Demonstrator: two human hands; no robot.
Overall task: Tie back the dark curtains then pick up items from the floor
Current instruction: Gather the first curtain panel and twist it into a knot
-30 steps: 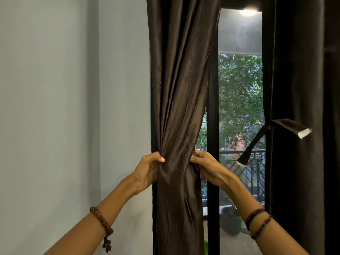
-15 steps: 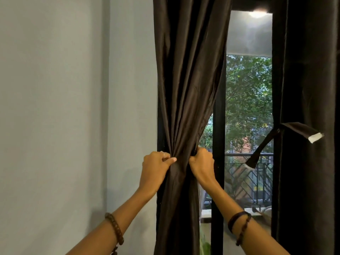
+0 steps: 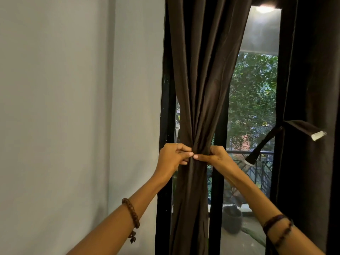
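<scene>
Up by the window frame, the left hand and the right hand each squeezed the dark curtain, thumbs almost touching. It hung straight up and down, bunched thin. Outside sat a gray pot; what was inside was hidden. Another curtain hung at the right, its tie strap dangling loose.

there are no words, numbers or signs to read here, not on the curtain, the wall or the window glass
</scene>
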